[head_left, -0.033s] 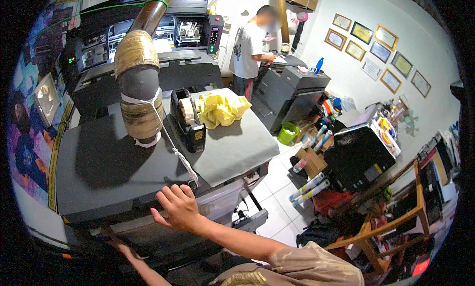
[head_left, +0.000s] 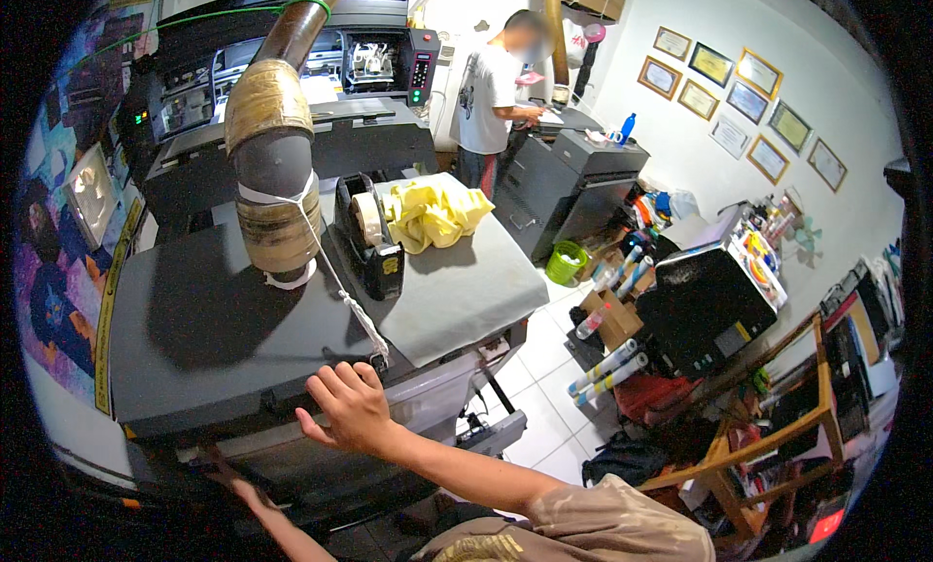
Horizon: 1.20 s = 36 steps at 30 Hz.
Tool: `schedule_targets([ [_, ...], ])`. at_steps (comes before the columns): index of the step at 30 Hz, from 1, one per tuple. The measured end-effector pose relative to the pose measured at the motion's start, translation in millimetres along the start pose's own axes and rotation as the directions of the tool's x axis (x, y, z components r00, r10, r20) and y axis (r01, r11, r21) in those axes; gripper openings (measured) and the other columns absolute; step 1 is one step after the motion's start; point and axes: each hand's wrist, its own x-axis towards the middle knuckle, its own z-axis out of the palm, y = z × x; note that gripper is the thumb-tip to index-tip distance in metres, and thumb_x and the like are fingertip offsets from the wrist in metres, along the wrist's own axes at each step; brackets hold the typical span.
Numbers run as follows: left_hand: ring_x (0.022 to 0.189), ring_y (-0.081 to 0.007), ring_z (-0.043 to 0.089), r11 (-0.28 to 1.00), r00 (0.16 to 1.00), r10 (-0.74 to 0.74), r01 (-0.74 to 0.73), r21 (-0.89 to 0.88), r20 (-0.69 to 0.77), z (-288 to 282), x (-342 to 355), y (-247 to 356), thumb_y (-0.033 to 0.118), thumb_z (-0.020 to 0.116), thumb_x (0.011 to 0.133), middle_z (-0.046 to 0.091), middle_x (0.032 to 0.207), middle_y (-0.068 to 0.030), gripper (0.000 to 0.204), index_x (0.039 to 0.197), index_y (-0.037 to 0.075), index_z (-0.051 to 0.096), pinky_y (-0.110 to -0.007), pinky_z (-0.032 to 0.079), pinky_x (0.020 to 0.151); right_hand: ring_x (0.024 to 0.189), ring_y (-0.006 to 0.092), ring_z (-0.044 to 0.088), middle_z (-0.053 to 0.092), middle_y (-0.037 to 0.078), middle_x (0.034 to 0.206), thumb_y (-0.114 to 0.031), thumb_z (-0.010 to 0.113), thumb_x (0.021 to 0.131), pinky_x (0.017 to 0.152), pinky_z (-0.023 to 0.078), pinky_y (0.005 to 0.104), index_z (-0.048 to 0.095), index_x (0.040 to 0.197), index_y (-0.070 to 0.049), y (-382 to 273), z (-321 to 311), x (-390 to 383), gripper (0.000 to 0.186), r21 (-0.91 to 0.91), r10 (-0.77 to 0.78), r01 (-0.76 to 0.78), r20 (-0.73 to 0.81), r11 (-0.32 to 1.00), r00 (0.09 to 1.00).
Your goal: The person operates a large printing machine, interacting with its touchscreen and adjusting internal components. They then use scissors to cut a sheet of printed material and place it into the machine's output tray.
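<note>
A large dark grey machine with a flat lid point(head_left: 194, 329) fills the space before me. At the lid's front edge is my right hand point(head_left: 348, 406), back up, thumb out and fingers loosely bent and apart. It appears to hold nothing. Just beyond its fingers, a white cord point(head_left: 358, 314) runs down from a taped duct pipe point(head_left: 272, 163) to the edge. Lower and to the left, my left hand point(head_left: 225, 474) reaches to the machine's shadowed front. Its fingers are too dark to make out. A black tape dispenser point(head_left: 374, 246) and a crumpled yellow cloth point(head_left: 437, 215) lie on top.
Behind stands another machine with a lit interior and a button panel point(head_left: 421, 71). A person in a white shirt point(head_left: 483, 105) works at a grey cabinet point(head_left: 573, 183). To the right are a green bin point(head_left: 566, 263), rolls point(head_left: 607, 372), a black box-like unit point(head_left: 714, 309) and a wooden frame point(head_left: 826, 397).
</note>
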Motion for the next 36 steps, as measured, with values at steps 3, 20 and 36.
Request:
schedule_targets([
  [3,0.152,-0.0328,0.028,1.000,1.000,0.006,-0.006,-0.002,0.002,0.3,0.3,1.9,0.059,0.053,0.100,0.024,0.168,-0.0124,0.083,0.163,0.018,0.017,-0.053,0.024,0.123,0.082,0.0241,0.052,0.051,0.007,0.085,-0.040,0.071,0.083,0.082,0.037,0.0385,0.057,0.087,-0.010,-0.3,-0.4,0.6,0.033,0.002,0.000,0.000,-0.017,1.000,1.000],
  [20,0.149,-0.0327,0.033,0.994,0.998,0.059,-0.062,-0.094,-0.028,-31.4,-48.7,-21.7,0.061,0.053,0.099,0.032,0.165,-0.0123,0.080,0.160,0.015,0.032,-0.052,0.027,0.121,0.084,0.0258,0.054,0.054,0.007,0.087,-0.038,0.073,0.082,0.083,0.038,0.0390,0.058,0.088,-0.010,0.8,2.6,-3.5,0.033,0.023,0.005,-0.005,-0.010,1.000,1.000],
  [36,0.078,-0.0171,0.062,0.979,0.965,-0.202,0.197,-0.042,-0.170,-81.0,-241.8,-46.4,0.026,0.063,0.103,0.070,0.098,-0.0075,0.022,0.115,0.007,0.062,-0.034,0.050,0.066,0.086,0.0267,0.054,0.052,0.008,0.086,-0.037,0.072,0.081,0.085,0.038,0.0396,0.058,0.086,-0.009,2.4,1.8,-6.3,0.032,0.093,0.039,-0.033,-0.053,0.995,0.998],
])
